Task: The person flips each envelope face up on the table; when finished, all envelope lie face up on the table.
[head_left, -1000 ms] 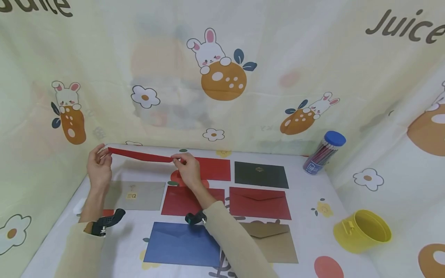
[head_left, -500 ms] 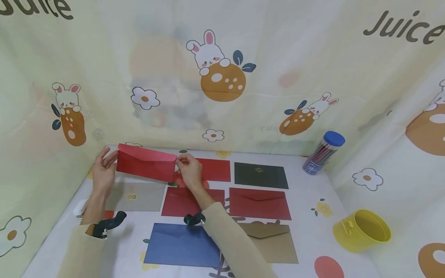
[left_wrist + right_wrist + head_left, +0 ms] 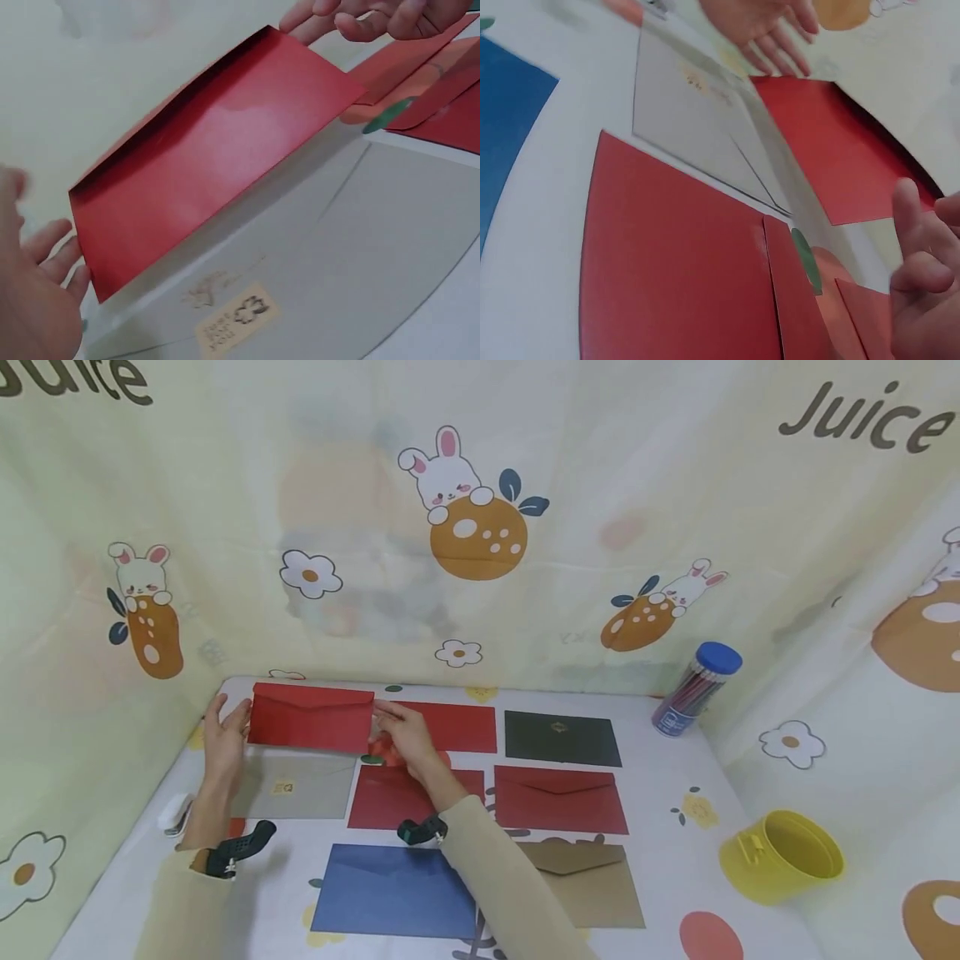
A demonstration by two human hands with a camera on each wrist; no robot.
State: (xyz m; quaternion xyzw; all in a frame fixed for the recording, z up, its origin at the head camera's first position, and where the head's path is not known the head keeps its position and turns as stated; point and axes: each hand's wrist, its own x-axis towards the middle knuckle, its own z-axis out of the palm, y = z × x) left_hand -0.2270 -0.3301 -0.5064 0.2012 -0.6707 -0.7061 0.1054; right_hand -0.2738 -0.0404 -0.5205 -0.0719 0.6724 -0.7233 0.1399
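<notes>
A red envelope (image 3: 310, 718) hangs tilted, flap side toward me, just above the back left of the table. My right hand (image 3: 396, 728) pinches its right end, fingers curled at the corner (image 3: 300, 30). My left hand (image 3: 223, 737) has straight fingers touching the left edge, its thumb apart. In the left wrist view the red envelope (image 3: 217, 161) casts a shadow on a grey envelope (image 3: 345, 247) below, and my left hand (image 3: 37, 300) sits at its lower corner. The right wrist view shows the red envelope (image 3: 840, 154) between the left hand (image 3: 769, 26) and the right hand (image 3: 922, 285).
Envelopes lie in rows on the cloth: grey (image 3: 296, 785), red (image 3: 450, 727) (image 3: 401, 797) (image 3: 558, 797), black (image 3: 562, 737), blue (image 3: 390, 889), brown (image 3: 592, 881). A blue-lidded pencil tube (image 3: 697, 689) leans at the back right. A yellow cup (image 3: 783, 858) lies on its side.
The red envelope has turned from edge-on to face-on and come down toward the table's back left. Both hands lowered with it, and the left fingers have straightened.
</notes>
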